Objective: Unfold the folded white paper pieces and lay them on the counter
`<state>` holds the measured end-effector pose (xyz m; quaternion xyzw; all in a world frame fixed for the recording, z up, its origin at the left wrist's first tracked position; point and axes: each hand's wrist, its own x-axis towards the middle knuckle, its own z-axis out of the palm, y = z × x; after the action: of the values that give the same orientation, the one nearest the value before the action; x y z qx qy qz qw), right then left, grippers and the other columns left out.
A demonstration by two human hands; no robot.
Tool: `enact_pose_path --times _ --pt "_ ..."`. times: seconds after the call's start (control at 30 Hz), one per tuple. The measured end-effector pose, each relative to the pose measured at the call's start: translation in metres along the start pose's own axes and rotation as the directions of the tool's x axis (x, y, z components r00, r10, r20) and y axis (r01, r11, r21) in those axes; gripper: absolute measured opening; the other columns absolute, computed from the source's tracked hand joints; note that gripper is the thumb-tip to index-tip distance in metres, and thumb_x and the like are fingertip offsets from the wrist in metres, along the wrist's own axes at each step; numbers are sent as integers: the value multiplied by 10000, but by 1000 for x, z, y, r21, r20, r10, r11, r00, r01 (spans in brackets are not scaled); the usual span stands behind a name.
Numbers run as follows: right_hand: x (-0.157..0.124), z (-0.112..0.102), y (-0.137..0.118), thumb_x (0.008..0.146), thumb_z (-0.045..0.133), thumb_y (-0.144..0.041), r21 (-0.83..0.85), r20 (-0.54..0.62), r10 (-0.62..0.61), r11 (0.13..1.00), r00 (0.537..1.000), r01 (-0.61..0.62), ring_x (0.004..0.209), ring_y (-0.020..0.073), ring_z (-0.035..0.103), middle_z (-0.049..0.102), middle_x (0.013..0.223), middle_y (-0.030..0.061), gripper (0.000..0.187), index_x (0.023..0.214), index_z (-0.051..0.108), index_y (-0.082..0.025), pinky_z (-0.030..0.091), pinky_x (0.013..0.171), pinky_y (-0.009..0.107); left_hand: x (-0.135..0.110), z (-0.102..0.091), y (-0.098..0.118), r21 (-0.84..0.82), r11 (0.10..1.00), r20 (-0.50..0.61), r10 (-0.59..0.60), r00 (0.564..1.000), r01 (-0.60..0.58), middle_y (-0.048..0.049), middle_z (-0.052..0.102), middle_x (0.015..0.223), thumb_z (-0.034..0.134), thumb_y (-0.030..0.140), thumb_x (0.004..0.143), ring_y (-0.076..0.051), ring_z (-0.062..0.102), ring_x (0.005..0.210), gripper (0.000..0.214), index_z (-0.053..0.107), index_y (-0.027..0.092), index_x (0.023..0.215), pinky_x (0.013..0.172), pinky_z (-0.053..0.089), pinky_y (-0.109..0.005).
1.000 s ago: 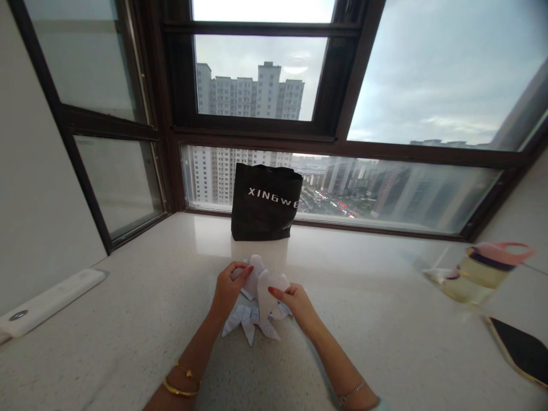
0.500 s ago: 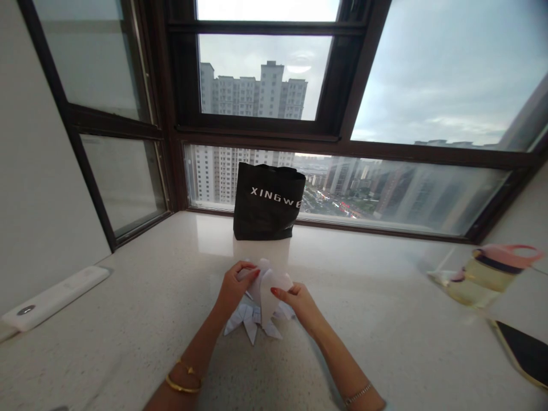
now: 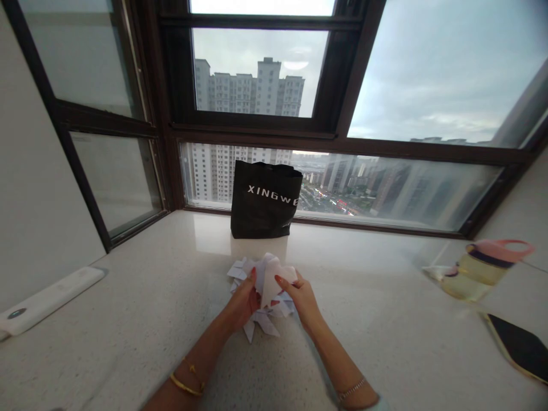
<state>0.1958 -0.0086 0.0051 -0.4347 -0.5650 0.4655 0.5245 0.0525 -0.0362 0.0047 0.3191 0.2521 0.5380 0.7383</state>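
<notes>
A piece of white paper with rounded, petal-like lobes (image 3: 270, 282) is held between my two hands above the counter. My left hand (image 3: 245, 302) grips its left side, with the thumb on the near face and the other fingers behind, partly hidden. At its right edge, my right hand (image 3: 303, 294) pinches the paper between thumb and fingers. Beneath and around it lie folded white paper pieces (image 3: 252, 330) with pointed ends, partly covered by my hands. Whether the held paper touches them I cannot tell.
On the pale speckled counter (image 3: 162, 319), a black bag (image 3: 265, 220) stands upright by the window. A white power strip (image 3: 55, 297) lies at the left. At the right are a pink-lidded bottle (image 3: 482, 271) and a dark phone-like slab (image 3: 520, 345).
My left hand has shifted lower, turning so its thumb lies upright on the paper. The held paper has opened wider, and more folded pieces show at its left. The view has moved slightly.
</notes>
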Motion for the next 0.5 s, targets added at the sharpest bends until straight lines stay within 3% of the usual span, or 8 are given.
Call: enact_pose_path --times 0.1,0.2,0.3,0.5 --pt "2 -6 -4 597 638 -472 -219 -56 -159 965 986 143 748 195 557 626 813 58 337 749 653 -172 443 687 322 1 -6 3 58 998 4 -12 1000 12 -121 626 1011 451 479 792 -198 623 777 517 450 164 1202 634 489 -303" --pt "1 -6 -7 628 621 -444 -386 -35 -278 890 960 244 977 238 479 590 1006 72 244 657 671 -206 368 865 382 3 -10 2 142 988 45 -58 997 51 -127 639 971 414 527 788 -187 629 712 569 428 159 1223 604 475 -290" --pt "-1 -4 -7 654 601 -429 -423 15 -309 860 951 286 1072 254 412 552 1113 58 234 573 665 -219 306 934 418 4 -11 -2 217 972 85 -105 991 84 -123 655 903 359 593 773 -178 630 656 638 420 153 1231 579 460 -276" --pt "0 -4 -1 649 604 -437 -388 9 -289 881 957 270 1059 256 414 568 1066 69 246 725 696 -222 309 932 445 3 -8 -1 215 968 194 -170 966 127 -139 654 880 193 708 712 -177 625 646 803 423 137 1228 614 454 -290"
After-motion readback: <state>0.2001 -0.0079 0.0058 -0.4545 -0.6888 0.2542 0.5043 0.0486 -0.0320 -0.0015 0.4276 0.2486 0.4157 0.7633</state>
